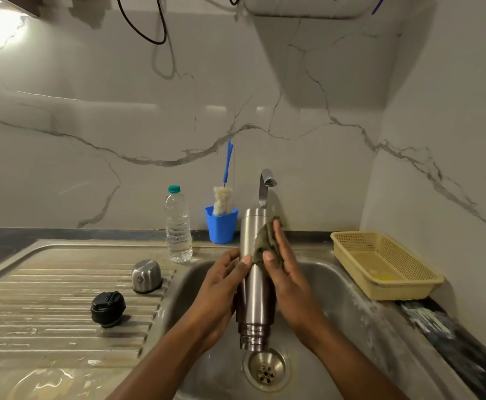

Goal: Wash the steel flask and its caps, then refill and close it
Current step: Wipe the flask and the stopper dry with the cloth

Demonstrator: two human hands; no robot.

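Over the sink basin I hold the steel flask upside down, its threaded mouth pointing at the drain. My left hand grips the flask's left side. My right hand presses a green scrub pad against the flask's upper right side. On the ribbed drainboard to the left lie the steel outer cap and the black inner cap.
A tap stands behind the flask, with no water running. At the back are a clear water bottle with a green lid and a blue cup holding a bottle brush. A yellow basket sits on the right counter.
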